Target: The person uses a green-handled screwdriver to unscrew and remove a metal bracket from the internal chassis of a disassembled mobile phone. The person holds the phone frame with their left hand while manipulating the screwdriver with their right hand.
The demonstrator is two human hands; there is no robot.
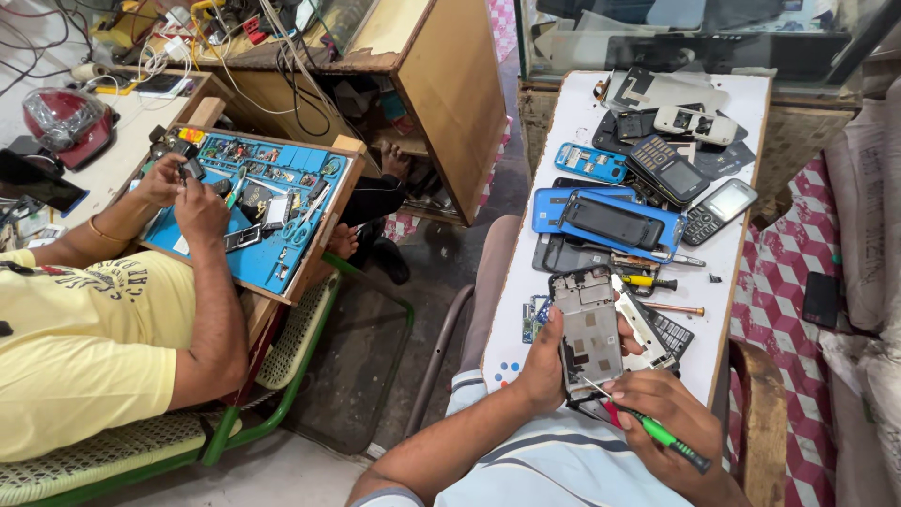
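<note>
the left hand (544, 361) is gripping an opened phone (588, 330) by its left edge, thumb lying along the side, holding it tilted up just above the near end of a white table (572, 122). the phone is showing its bare grey inside with small parts and cut-outs. the right hand (662, 408) is clenching a green-handled screwdriver (657, 432), and the thin metal tip is pointing up-left at the lower right corner of the phone, right at its edge. whether the tip is touching is too small to tell.

just beyond the phone, a yellow-handled screwdriver (649, 281) and loose phone covers are lying close by. a blue phone case (610, 221) is sitting further up the table, then several keypad phones (671, 169) near the far end.

to the left, well apart, another person in a yellow shirt (84, 347) is working with both hands over a blue tray (267, 258) crowded with small tools and parts.
</note>
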